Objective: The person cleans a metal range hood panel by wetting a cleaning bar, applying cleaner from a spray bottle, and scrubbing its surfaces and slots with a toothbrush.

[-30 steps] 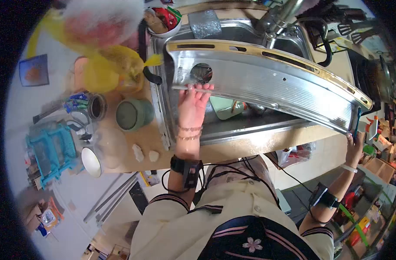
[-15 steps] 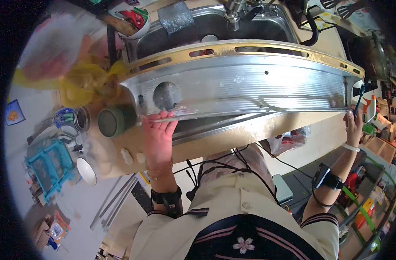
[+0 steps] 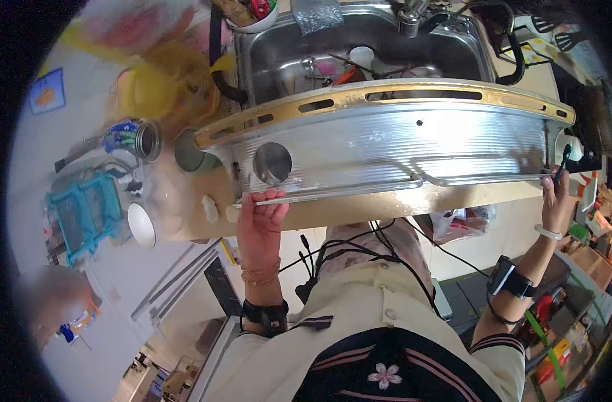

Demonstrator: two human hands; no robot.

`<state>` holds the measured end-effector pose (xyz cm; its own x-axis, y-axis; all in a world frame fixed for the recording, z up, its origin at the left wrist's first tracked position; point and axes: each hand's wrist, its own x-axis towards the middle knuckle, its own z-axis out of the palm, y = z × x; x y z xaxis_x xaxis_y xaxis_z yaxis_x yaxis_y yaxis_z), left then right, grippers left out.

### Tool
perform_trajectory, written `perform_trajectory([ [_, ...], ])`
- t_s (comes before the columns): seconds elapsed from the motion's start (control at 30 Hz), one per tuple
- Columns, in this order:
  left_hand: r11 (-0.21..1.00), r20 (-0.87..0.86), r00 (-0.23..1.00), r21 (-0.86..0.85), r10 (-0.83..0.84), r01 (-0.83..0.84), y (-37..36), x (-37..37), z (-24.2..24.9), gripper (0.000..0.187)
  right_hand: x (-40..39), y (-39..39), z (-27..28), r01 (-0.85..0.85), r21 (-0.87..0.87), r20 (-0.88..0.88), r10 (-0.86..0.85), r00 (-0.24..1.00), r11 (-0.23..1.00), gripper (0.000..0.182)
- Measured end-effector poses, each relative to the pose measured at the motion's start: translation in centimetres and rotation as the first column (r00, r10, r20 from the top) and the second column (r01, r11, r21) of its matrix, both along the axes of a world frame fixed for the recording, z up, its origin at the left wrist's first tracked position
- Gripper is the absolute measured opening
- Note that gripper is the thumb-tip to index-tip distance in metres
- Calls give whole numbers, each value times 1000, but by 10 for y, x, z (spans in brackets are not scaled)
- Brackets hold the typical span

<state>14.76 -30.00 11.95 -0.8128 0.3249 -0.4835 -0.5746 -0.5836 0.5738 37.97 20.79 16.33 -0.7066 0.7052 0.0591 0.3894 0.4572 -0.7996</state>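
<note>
A long ribbed aluminium shelf (image 3: 346, 151) spans the view, with a worn golden slotted strip along its far edge, a round hole near its left end and a thin rail along its near edge. My left hand (image 3: 260, 218) is palm up at the left end, its fingers curled around the rail. At the other end, my right hand (image 3: 555, 197) grips the shelf's near corner. A slim dark-blue handle, perhaps a toothbrush (image 3: 565, 161), sticks up from the right hand; its kind is not certain.
Behind the shelf, a steel sink (image 3: 266, 57) holds utensils below a faucet (image 3: 409, 23). Left are a green cup (image 3: 187, 151), a glass jar (image 3: 147, 139), a white bowl (image 3: 142, 224) and a turquoise rack (image 3: 85, 214). A blurred patch, possibly a person, shows lower left. Black cables cross my lap.
The shelf has come down and toward me, with both hands still on it, exposing more of the sink. The view has shifted, and a blurred shape now appears at lower left.
</note>
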Motion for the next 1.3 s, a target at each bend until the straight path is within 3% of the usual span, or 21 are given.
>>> perform_trajectory([
  [0.07,1000,-1,1000,5,27,-27,-9,7,-11,28,-10,-9,9,-66,110,63,59,996,992,35],
  [0.17,998,-53,997,15,60,-60,-20,10,-10,26,-24,-18,4,-94,115,9,94,996,989,34],
  [0.23,997,-69,995,16,78,-77,-22,7,-12,25,-38,-29,4,-64,4,78,63,995,998,33],
  [0.33,994,-53,993,23,107,-106,-31,5,-25,24,-57,-30,-1,-170,363,86,149,985,916,36],
  [0.43,990,-83,991,100,104,-95,-34,5,-34,24,-70,-38,4,-166,386,102,137,985,907,36],
  [0.83,972,-143,977,193,161,-132,-29,-13,-55,24,-92,-38,-1,-135,370,36,132,991,919,39],
  [0.93,985,-198,966,83,166,-152,-31,-10,-53,26,-86,-26,-19,-169,317,81,151,985,933,41],
  [1.03,987,-187,971,87,148,-134,-32,-9,-52,27,-72,-32,-47,-181,193,83,168,982,964,42],
  [1.07,990,-195,971,58,138,-129,-30,-9,-51,27,-64,-24,-65,-202,387,99,177,979,900,45],
  [1.17,994,-169,980,-6,109,-112,-27,-7,-46,26,-51,-31,-76,-175,170,318,114,941,970,47],
  [1.23,996,-93,991,26,92,-90,-26,-9,-53,25,-43,-27,-97,-211,184,292,151,944,960,48],
  [1.3,994,-122,988,-43,94,-100,-23,-5,-53,25,-40,-28,-103,-229,202,259,173,950,952,48],
])
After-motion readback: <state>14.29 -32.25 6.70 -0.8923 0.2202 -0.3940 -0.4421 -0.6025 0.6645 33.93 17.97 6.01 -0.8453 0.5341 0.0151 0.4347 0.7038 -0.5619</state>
